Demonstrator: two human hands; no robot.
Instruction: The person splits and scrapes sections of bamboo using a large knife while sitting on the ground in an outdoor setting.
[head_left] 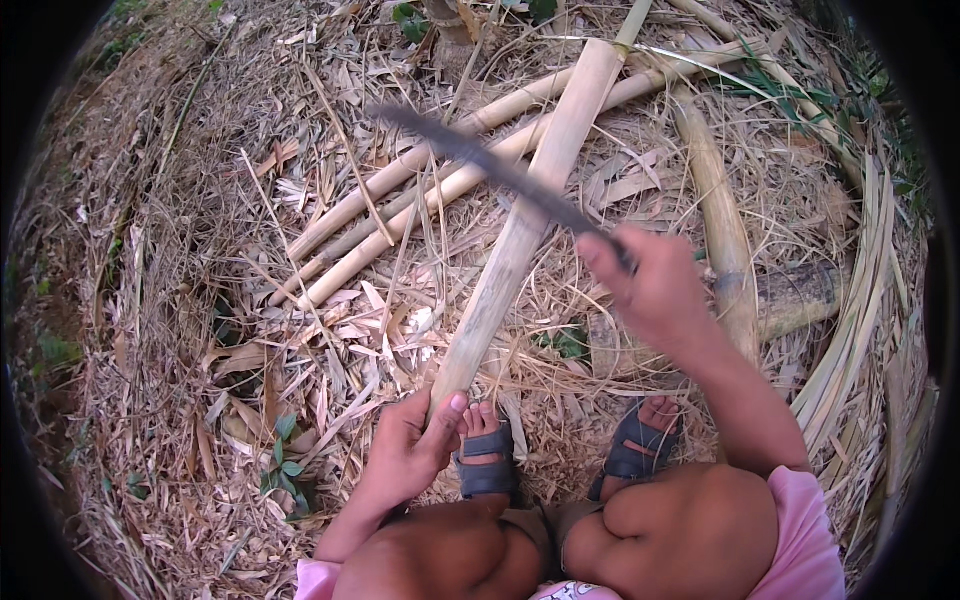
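My left hand (415,440) is closed round the near end of a long, pale split bamboo slat (497,285). The slat slants away from me to the upper right, its far part lying across some bamboo poles. In my right hand (655,285) is the handle of a machete (490,165), fingers wrapped round it. Its dark blade points to the upper left and passes over the slat; motion blurs it a little. Whether the blade touches the slat I cannot tell.
Several bamboo poles (400,228) lie beyond the slat. A thicker bamboo piece (718,205) lies to the right, near a bundle of thin strips (865,310). My sandalled feet (487,455) stand close to the slat's near end. Dry leaves and shavings (190,330) cover the ground.
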